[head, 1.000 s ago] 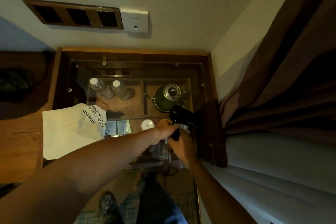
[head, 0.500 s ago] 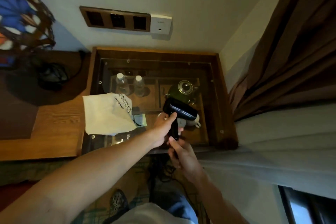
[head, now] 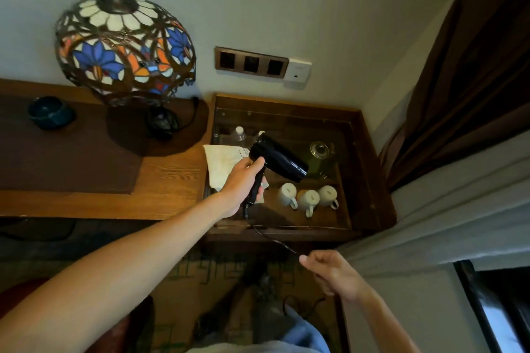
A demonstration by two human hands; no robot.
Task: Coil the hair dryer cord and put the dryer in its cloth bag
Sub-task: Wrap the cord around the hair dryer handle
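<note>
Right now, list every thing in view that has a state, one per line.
hair dryer: lifted over the glass-topped table, handle gripped by the left hand
cord: uncoiled, stretched from the handle to the right hand, which pinches it
cloth bag: lying flat, empty
lamp: appears unlit
mugs: lying on their sides under the glass
</note>
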